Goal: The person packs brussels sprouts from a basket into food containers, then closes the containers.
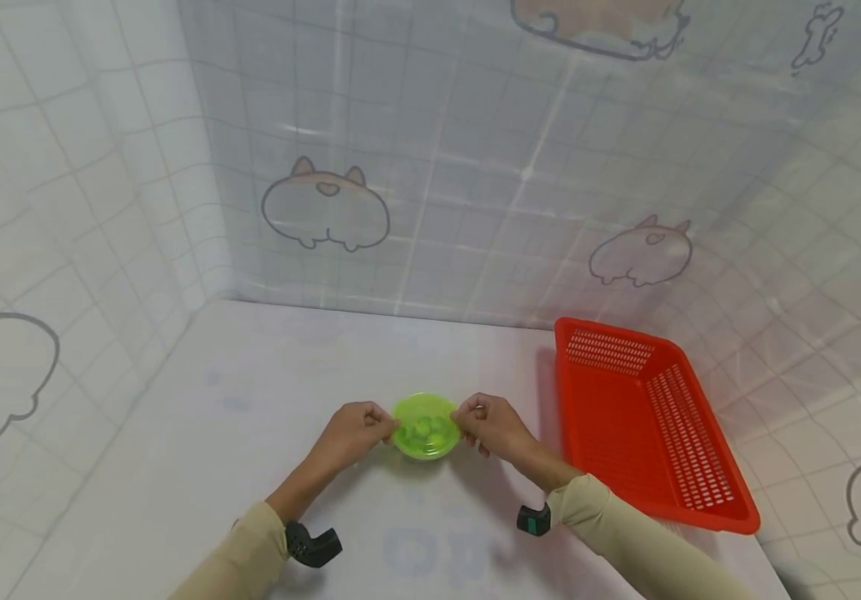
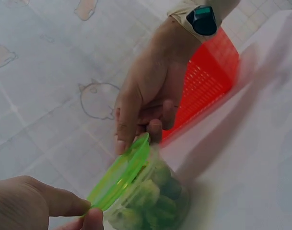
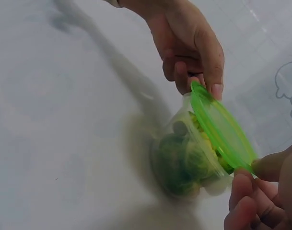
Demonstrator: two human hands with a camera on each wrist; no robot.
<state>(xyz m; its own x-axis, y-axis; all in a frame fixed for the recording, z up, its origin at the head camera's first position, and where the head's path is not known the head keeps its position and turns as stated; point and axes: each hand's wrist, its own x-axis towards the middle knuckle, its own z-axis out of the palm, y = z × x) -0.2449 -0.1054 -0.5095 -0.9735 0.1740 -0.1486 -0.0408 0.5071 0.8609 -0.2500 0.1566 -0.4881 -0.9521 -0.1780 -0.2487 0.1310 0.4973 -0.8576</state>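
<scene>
A round translucent green lid [image 1: 426, 408] lies over the mouth of a clear plastic tub [image 3: 180, 165], with a narrow gap showing between lid and rim in the right wrist view. Several rounded green pieces with yellowish patches [image 2: 155, 199] fill the tub. At the lid's left edge, my left hand [image 1: 357, 433] pinches it between thumb and fingers. My right hand [image 1: 496, 427] pinches the opposite edge the same way, its other fingers curled loosely below. The tub stands on the white table between both hands.
To the right is a red plastic basket [image 1: 610, 412] with slotted walls, close beside the right forearm. White table surface [image 1: 265, 367] surrounds the tub. Behind it and on both sides hang tile-patterned sheets [image 1: 460, 192] with cartoon drawings.
</scene>
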